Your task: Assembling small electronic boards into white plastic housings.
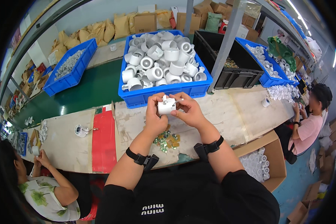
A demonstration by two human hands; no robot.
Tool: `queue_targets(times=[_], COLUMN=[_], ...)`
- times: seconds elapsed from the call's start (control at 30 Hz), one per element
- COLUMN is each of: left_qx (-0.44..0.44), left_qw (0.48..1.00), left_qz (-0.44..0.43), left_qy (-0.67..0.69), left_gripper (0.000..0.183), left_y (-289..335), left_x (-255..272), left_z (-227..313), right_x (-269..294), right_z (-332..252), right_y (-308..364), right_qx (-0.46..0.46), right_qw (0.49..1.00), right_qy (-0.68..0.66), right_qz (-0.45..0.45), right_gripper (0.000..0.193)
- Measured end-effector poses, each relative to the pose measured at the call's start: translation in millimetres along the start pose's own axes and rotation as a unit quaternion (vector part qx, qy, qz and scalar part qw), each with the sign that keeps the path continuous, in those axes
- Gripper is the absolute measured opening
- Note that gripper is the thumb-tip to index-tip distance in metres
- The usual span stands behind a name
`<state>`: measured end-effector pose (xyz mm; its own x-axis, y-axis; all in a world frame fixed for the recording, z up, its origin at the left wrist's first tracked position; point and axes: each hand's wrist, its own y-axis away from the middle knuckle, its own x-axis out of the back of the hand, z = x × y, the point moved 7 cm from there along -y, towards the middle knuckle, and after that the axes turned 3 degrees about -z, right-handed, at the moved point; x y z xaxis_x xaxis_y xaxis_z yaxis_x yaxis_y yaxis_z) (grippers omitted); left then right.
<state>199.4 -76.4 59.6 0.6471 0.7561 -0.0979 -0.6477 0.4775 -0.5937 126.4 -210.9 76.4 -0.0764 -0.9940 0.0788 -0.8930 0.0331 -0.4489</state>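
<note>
The left hand (pixel 155 116) and the right hand (pixel 192 113) were both closed on one white cup (pixel 165 107), one at each side; a short wire (pixel 178 100) stood out near the right fingers. The cup was held above the counter (pixel 216 128), just before the middle blue bin (pixel 135 100), which was heaped with similar white cups (pixel 171 54). Beside it, the black bin (pixel 237 79) contained small parts at its bottom. The left blue bin (pixel 61 87) carried small grey pieces (pixel 69 64), and the open carton (pixel 277 168) contained white parts (pixel 252 165). Circuit boards (pixel 164 143) lay loose near the wrists.
</note>
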Motion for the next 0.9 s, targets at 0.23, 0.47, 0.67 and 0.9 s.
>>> queue_targets(times=[0.23,0.47,0.67,0.9], left_qx=[-0.146,-0.1,0.027,0.137], left_qw=[0.979,0.944,0.989,0.978], left_qz=[-0.016,-0.099,-0.13,0.073], left_qy=[-0.139,-0.3,-0.063,0.143], left_gripper=[0.066,0.035,0.026,0.027], left_y=[10.9,-13.4,-6.2,-15.9], left_x=[-9.9,8.0,9.1,46.4], left_z=[38.0,68.6,37.7,-0.9], right_x=[-6.9,-5.5,-27.3,-39.3], right_z=[-1.7,3.1,12.7,5.6], right_y=[5.7,7.2,10.7,17.0], right_qx=[0.041,-0.046,-0.164,-0.128], right_qw=[0.995,0.998,0.975,0.942], right_qy=[-0.096,-0.033,-0.149,0.195], right_qz=[-0.005,0.001,-0.03,-0.243], right_gripper=[0.056,0.05,0.037,0.01])
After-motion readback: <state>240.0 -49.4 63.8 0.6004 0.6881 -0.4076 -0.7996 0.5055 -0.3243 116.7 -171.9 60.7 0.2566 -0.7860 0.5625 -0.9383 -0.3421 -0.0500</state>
